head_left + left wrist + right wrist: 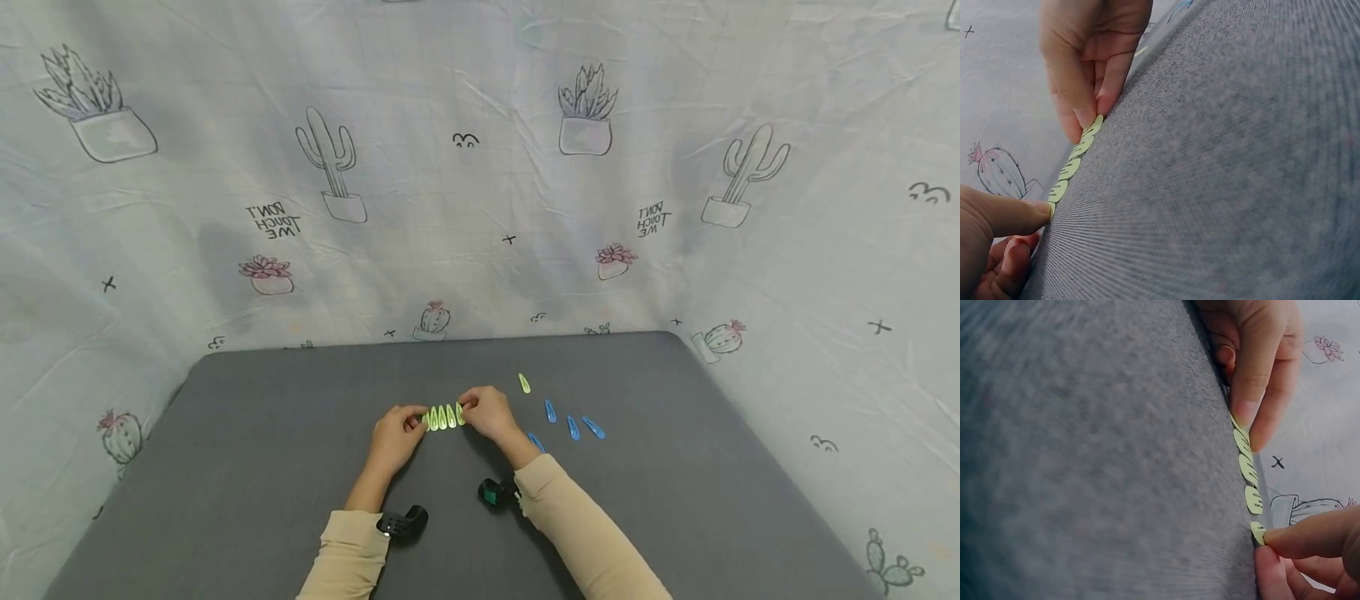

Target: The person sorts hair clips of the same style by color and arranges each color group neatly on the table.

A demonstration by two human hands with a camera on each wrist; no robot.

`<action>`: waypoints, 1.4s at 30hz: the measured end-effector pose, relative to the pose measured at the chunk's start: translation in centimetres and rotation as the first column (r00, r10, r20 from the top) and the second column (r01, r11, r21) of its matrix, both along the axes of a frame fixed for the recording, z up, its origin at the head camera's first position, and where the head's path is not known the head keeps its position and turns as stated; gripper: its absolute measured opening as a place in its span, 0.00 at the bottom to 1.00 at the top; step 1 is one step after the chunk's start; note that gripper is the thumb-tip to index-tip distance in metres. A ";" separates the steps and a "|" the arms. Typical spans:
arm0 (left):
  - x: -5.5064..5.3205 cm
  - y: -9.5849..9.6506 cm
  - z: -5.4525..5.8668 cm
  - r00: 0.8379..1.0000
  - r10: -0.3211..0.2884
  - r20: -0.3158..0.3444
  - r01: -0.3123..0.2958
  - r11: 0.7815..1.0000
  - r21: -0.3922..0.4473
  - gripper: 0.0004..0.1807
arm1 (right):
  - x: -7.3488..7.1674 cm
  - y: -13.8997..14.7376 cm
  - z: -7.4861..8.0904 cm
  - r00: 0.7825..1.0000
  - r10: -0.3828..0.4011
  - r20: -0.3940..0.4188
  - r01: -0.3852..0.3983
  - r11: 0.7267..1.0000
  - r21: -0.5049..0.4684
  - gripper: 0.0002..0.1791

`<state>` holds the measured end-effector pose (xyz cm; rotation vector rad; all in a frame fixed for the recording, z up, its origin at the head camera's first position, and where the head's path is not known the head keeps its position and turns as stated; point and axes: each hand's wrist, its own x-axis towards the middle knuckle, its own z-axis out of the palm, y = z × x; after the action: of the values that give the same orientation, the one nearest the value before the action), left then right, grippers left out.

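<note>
Several yellow-green snap hair clips lie side by side in a row on the grey table, between the two hands. My left hand pinches the leftmost hair clip at the row's left end, its thumb and fingertips partly covering it. At the other end my right hand pinches the rightmost hair clip between thumb and finger. In the right wrist view this clip is separated from its neighbour by a small gap.
Beyond the right hand lies one loose yellow-green hair clip. Several blue hair clips are scattered right of the right hand, one close to its wrist. The grey table meets a cactus-print cloth at its back edge.
</note>
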<state>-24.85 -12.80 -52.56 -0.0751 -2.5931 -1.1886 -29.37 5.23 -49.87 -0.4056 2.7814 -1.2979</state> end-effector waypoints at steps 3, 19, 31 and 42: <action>0.0 0.0 0.0 1.000 0.001 -0.016 -0.001 1.000 0.001 0.11 | 0.1 -0.2 0.0 1.000 -0.008 -0.015 0.008 1.000 0.005 0.10; 0.0 0.0 -0.1 1.000 -0.007 -0.013 0.007 1.000 -0.004 0.12 | 0.3 1.3 -0.2 0.999 0.029 -0.032 -0.034 0.988 -0.150 0.13; 0.0 0.0 0.1 1.000 -0.001 0.008 0.001 1.000 0.003 0.12 | -0.1 4.4 1.3 0.993 0.118 0.000 -0.114 0.961 -0.251 0.22; 0.1 -0.1 0.1 1.000 -0.009 0.012 0.009 1.000 -0.002 0.12 | -1.4 8.2 1.1 0.998 0.058 0.005 -0.055 0.970 -0.236 0.25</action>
<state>-24.79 -12.86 -52.43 -0.0803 -2.6067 -1.1934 -30.74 13.42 -48.79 -0.4820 2.5912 -1.6177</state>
